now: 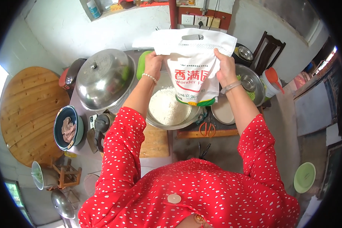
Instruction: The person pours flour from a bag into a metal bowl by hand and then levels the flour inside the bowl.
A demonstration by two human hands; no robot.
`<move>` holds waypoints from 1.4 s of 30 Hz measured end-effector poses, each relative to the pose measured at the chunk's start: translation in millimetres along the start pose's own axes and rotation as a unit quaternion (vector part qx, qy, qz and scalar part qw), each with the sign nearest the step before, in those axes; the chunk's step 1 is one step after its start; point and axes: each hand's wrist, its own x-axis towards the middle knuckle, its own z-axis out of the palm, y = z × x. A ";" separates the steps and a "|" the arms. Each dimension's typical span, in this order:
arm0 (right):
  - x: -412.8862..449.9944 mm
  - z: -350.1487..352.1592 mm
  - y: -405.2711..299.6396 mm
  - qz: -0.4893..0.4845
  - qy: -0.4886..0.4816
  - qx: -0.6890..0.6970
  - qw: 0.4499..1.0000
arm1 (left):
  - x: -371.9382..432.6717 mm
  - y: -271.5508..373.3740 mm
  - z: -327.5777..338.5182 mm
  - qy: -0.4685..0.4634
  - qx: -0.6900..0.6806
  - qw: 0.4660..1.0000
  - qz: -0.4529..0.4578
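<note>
A white flour bag (192, 77) with red and green print hangs upright between my hands, its cut-out handle at the top. My left hand (154, 65) grips the bag's left edge below the handle band. On the opposite edge, my right hand (225, 67) pinches the plastic with the thumb on the front. Below and partly behind the bag stands a wide metal basin (159, 125), its far side hidden. White flour (168, 109) is heaped in it. Whether anything is left inside the bag cannot be seen.
Left of the basin are a domed steel lid (104, 79), a kettle (104, 125) and a teal tub (79, 129) holding something pinkish. A wooden board (155, 142) lies in front. Orange-handled scissors (207, 130) and a steel bowl with green pieces (258, 82) are right.
</note>
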 end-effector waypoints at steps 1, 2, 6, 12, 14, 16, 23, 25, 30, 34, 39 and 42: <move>2.6 -2.8 2.7 -0.003 0.008 0.020 1.000 | 2.6 1.5 1.4 -0.001 0.002 1.000 0.002; 4.4 -5.9 5.2 -0.006 0.016 0.039 0.999 | 7.4 2.8 3.1 -0.014 0.026 0.999 0.016; 8.3 -19.9 13.3 0.013 0.042 0.090 0.995 | 11.2 12.0 16.1 -0.062 0.068 0.993 0.075; 20.7 -36.8 36.0 0.009 0.039 0.129 0.991 | 8.6 28.1 32.3 -0.040 0.201 0.974 0.099; 27.2 -41.4 42.3 -0.002 0.048 0.089 0.995 | 7.8 29.9 31.6 -0.028 0.262 0.958 0.116; 25.7 -36.0 38.6 -0.015 0.063 0.010 0.998 | 4.3 30.3 30.3 -0.010 0.320 0.938 0.134; 4.2 -3.3 10.2 -0.146 0.028 -0.231 0.961 | 2.1 12.8 19.1 0.042 0.346 0.927 0.139; -2.9 4.0 0.3 -0.312 0.070 -0.402 0.858 | 1.7 11.7 21.1 0.050 0.375 0.918 0.117; -13.0 14.0 7.5 -0.228 -0.164 -0.531 0.800 | -4.6 7.7 30.1 0.031 0.332 0.937 0.100; -20.8 26.7 22.4 -0.239 -0.240 -0.659 0.672 | -0.3 -6.7 27.5 0.007 0.311 0.942 0.129; -21.6 29.8 41.0 -0.253 -0.222 -0.718 0.610 | 0.7 -8.9 22.2 0.023 0.314 0.940 0.128; -17.1 23.7 44.6 -0.284 -0.220 -0.718 0.597 | -3.0 -6.7 19.9 0.018 0.323 0.941 0.099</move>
